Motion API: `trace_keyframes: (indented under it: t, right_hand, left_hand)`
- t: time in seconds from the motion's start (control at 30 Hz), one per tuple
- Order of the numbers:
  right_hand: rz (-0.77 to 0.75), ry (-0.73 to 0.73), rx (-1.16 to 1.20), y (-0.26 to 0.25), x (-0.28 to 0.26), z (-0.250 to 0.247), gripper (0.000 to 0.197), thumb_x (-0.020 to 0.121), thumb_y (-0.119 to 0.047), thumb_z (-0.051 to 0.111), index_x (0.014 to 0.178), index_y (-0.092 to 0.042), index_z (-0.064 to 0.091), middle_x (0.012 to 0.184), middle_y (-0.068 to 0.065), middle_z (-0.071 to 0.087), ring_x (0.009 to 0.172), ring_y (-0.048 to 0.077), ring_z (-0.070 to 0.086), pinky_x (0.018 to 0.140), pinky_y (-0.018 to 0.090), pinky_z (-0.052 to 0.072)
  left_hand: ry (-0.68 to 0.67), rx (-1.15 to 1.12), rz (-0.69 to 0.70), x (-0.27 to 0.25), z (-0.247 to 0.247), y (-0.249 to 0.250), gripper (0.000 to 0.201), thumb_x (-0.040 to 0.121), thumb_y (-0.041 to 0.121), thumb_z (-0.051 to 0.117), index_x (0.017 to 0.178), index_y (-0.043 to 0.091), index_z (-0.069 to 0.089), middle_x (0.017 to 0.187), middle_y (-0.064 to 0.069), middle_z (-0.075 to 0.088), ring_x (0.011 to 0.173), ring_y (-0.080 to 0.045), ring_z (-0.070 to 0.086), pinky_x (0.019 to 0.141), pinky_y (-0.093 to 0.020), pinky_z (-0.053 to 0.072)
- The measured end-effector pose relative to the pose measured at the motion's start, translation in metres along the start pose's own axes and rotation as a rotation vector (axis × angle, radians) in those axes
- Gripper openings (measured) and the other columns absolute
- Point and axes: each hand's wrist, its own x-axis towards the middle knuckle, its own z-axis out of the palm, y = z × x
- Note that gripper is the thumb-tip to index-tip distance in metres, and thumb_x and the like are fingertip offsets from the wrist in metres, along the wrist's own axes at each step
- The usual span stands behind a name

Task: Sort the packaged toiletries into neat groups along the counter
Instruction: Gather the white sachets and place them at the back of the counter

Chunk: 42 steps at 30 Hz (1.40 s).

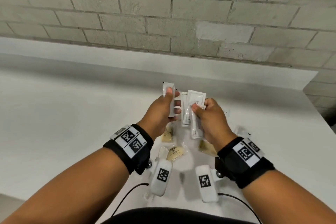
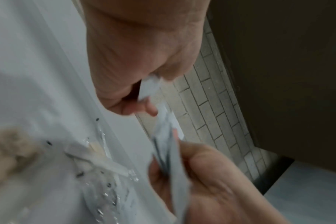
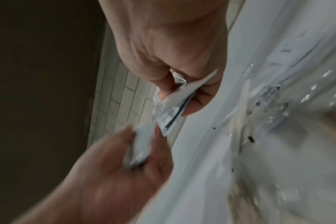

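Over the white counter (image 1: 91,114), my left hand (image 1: 172,101) pinches a narrow white packet (image 1: 167,85) upright between thumb and fingers. Close beside it, my right hand (image 1: 199,110) grips a fanned stack of white sachets (image 1: 195,96). In the left wrist view my left hand (image 2: 156,94) holds the white packet (image 2: 149,88) above the right hand's stack (image 2: 170,153). The right wrist view has my right hand (image 3: 176,102) around its sachets (image 3: 170,119); the other hand's packet (image 3: 141,145) is blurred.
Yellowish soap packets (image 1: 175,152) (image 1: 167,133) (image 1: 206,146) lie on the counter beneath my hands. Clear wrapped items (image 1: 242,131) and a small white sachet (image 1: 226,111) sit to the right. A brick wall (image 1: 163,14) backs the counter, whose right edge (image 1: 325,122) drops off.
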Motion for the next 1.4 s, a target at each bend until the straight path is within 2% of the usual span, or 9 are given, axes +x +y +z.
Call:
trace_keyframes:
  t: [0.13, 0.27, 0.5, 0.73, 0.93, 1.03, 1.13, 1.27, 1.4]
  right_hand:
    - [0.091, 0.004, 0.262, -0.003, 0.011, -0.025, 0.02, 0.092, -0.004, 0.057, 0.11, -0.012, 0.057, 0.097, 0.014, 0.069, 0.078, 0.027, 0.068, 0.058, 0.037, 0.058]
    - [0.139, 0.003, 0.36, -0.001, 0.01, -0.038, 0.015, 0.092, -0.001, 0.055, 0.104, -0.004, 0.064, 0.078, 0.01, 0.074, 0.062, 0.02, 0.071, 0.051, 0.032, 0.057]
    - [0.179, -0.047, 0.48, 0.002, 0.0, -0.04, 0.014, 0.094, 0.002, 0.049, 0.095, -0.002, 0.063, 0.071, 0.01, 0.073, 0.056, 0.018, 0.071, 0.047, 0.027, 0.056]
    - [0.218, -0.136, 0.409, -0.005, -0.005, -0.018, 0.017, 0.091, -0.01, 0.058, 0.104, 0.0, 0.064, 0.091, 0.015, 0.071, 0.077, 0.025, 0.07, 0.07, 0.037, 0.058]
    - [0.137, -0.151, 0.226, -0.019, -0.009, 0.01, 0.013, 0.088, -0.021, 0.067, 0.079, -0.013, 0.063, 0.075, 0.007, 0.072, 0.067, 0.021, 0.07, 0.059, 0.028, 0.055]
    - [0.169, -0.14, 0.234, -0.021, -0.009, 0.02, 0.033, 0.095, -0.042, 0.052, 0.102, -0.012, 0.065, 0.098, 0.012, 0.075, 0.088, 0.026, 0.073, 0.076, 0.039, 0.059]
    - [0.011, -0.185, -0.148, -0.028, -0.008, 0.013, 0.055, 0.09, -0.061, 0.042, 0.127, -0.021, 0.048, 0.134, 0.007, 0.053, 0.114, 0.02, 0.058, 0.093, 0.035, 0.049]
    - [-0.327, -0.522, -0.896, -0.04, -0.016, -0.014, 0.137, 0.047, -0.066, 0.079, 0.145, -0.048, -0.016, 0.159, -0.012, -0.007, 0.148, 0.021, 0.008, 0.119, 0.046, 0.021]
    - [-0.549, -0.578, -1.117, -0.04, -0.016, -0.019, 0.124, 0.058, -0.04, 0.085, 0.15, -0.039, 0.001, 0.146, -0.004, 0.022, 0.141, 0.018, 0.023, 0.105, 0.029, 0.038]
  left_hand:
    - [0.094, 0.047, -0.09, 0.007, -0.023, -0.003, 0.05, 0.098, 0.05, 0.029, 0.109, 0.01, 0.059, 0.072, -0.001, 0.05, 0.055, -0.012, 0.032, 0.049, -0.023, 0.025]
    - [-0.033, 0.172, -0.043, 0.006, -0.03, -0.011, 0.023, 0.096, 0.006, 0.047, 0.115, 0.009, 0.059, 0.095, -0.008, 0.067, 0.078, -0.02, 0.058, 0.069, -0.029, 0.045]
    - [0.004, 0.192, 0.015, 0.002, -0.03, -0.017, 0.029, 0.092, -0.001, 0.054, 0.117, 0.012, 0.058, 0.099, -0.004, 0.07, 0.084, -0.018, 0.062, 0.079, -0.032, 0.047]
    - [-0.111, 0.027, -0.027, -0.009, -0.008, -0.013, 0.022, 0.094, -0.002, 0.046, 0.108, 0.009, 0.058, 0.098, -0.009, 0.068, 0.085, -0.021, 0.065, 0.078, -0.032, 0.054]
    - [-0.251, -0.244, -0.1, -0.014, 0.016, -0.006, 0.02, 0.096, 0.021, 0.049, 0.104, 0.01, 0.064, 0.085, -0.005, 0.072, 0.079, -0.018, 0.071, 0.073, -0.03, 0.058]
    - [-0.199, -0.343, -0.168, -0.012, 0.023, -0.008, 0.02, 0.098, 0.013, 0.047, 0.109, 0.008, 0.063, 0.085, -0.007, 0.072, 0.076, -0.019, 0.071, 0.065, -0.029, 0.059]
    - [-0.119, -0.388, -0.203, -0.01, 0.021, -0.008, 0.029, 0.098, 0.008, 0.044, 0.124, 0.002, 0.055, 0.086, -0.013, 0.07, 0.074, -0.024, 0.069, 0.061, -0.032, 0.058]
    - [-0.143, -0.344, -0.271, -0.011, 0.015, -0.002, 0.015, 0.095, 0.004, 0.043, 0.101, 0.002, 0.057, 0.065, -0.012, 0.07, 0.057, -0.023, 0.069, 0.05, -0.03, 0.057]
    - [-0.302, -0.24, -0.333, -0.015, 0.016, 0.0, 0.019, 0.09, 0.0, 0.044, 0.082, 0.005, 0.06, 0.061, -0.008, 0.064, 0.055, -0.018, 0.066, 0.05, -0.024, 0.054]
